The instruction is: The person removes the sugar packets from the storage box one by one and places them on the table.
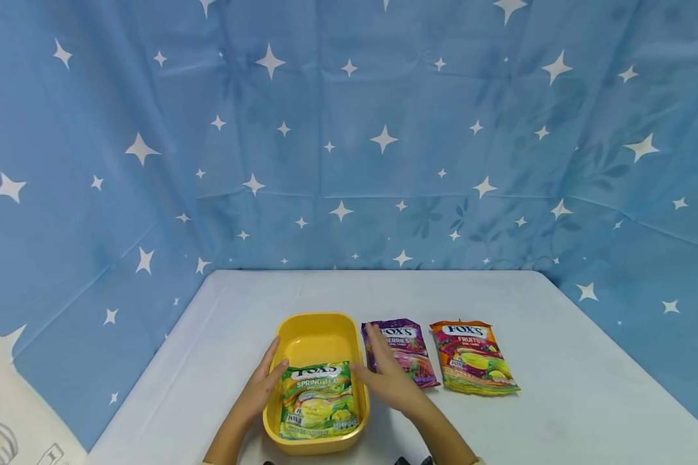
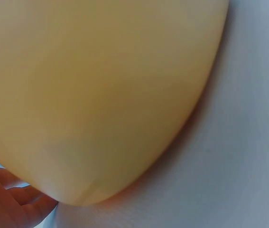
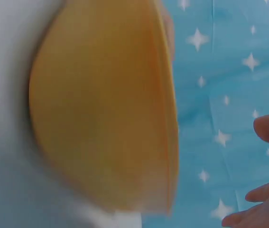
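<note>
A yellow plastic tub (image 1: 318, 447) sits on the table, with a green bag of Fox's Spring Tea candy (image 1: 318, 403) lying face up inside its near half. My left hand (image 1: 262, 385) grips the tub's left side, thumb over the rim and fingers along the outer wall. In the left wrist view, the tub's wall (image 2: 101, 95) hides part of those fingers. Beside the right rim is my right hand (image 1: 392, 381), its fingers extended. Its thumb and fingers (image 3: 262, 209) appear apart from the tub in the right wrist view.
A purple Fox's Berries bag (image 1: 407, 352) lies right of the tub, partly behind my right hand. Farther right lies an orange Fox's Fruits bag (image 1: 474, 358). A white cloth covers the table (image 1: 558, 361), and a blue star-patterned curtain (image 1: 349, 161) hangs behind it.
</note>
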`<state>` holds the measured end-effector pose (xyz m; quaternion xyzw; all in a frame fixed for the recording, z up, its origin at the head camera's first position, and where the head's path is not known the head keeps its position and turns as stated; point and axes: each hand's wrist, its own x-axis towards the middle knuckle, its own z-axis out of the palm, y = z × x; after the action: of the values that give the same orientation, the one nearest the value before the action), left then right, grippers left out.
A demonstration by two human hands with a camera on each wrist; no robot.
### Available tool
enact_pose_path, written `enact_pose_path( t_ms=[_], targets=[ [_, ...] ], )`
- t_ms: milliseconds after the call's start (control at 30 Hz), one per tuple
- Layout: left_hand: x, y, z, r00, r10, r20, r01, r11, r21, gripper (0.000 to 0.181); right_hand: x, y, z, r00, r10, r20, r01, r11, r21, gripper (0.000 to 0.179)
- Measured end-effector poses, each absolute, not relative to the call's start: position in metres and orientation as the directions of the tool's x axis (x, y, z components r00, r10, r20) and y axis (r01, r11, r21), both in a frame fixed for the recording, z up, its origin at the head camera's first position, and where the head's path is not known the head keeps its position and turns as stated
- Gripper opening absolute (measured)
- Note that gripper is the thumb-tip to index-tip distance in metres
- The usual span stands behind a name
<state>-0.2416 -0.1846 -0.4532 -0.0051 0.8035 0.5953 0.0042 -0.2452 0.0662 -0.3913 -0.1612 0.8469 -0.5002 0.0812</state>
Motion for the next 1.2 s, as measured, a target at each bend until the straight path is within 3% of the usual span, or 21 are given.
enact_pose_path(
  t_ms=[200,400,633,967,1200],
  targets=[
    [-0.243,-0.185,-0.454,-1.000,0.000,0.009,0.009,0.314,0.949,0.065,-0.236,0.042,-0.396,-0.873,-0.488,0.008,-0.197,0.335,-0.921,0.081],
    [-0.244,-0.186,-0.455,-1.000,0.006,0.016,0.017,0.315,0.949,0.065,-0.233,0.027,-0.403,-0.862,-0.508,-0.010,-0.187,0.336,-0.923,0.084],
    [-0.243,-0.185,-0.455,-1.000,0.006,0.010,0.011,0.309,0.951,0.065,-0.234,0.023,-0.409,-0.887,-0.450,-0.106,-0.052,0.326,-0.944,0.084],
    [-0.243,-0.187,-0.454,-1.000,0.010,0.002,0.005,0.308,0.951,0.066,-0.235,0.029,-0.408,-0.899,-0.393,-0.194,0.166,0.104,-0.981,0.084],
    [-0.242,-0.186,-0.453,-1.000,0.010,0.015,0.018,0.309,0.951,0.065,-0.240,0.033,-0.410,-0.842,-0.514,-0.164,0.226,-0.061,-0.972,0.085]
  ],
)
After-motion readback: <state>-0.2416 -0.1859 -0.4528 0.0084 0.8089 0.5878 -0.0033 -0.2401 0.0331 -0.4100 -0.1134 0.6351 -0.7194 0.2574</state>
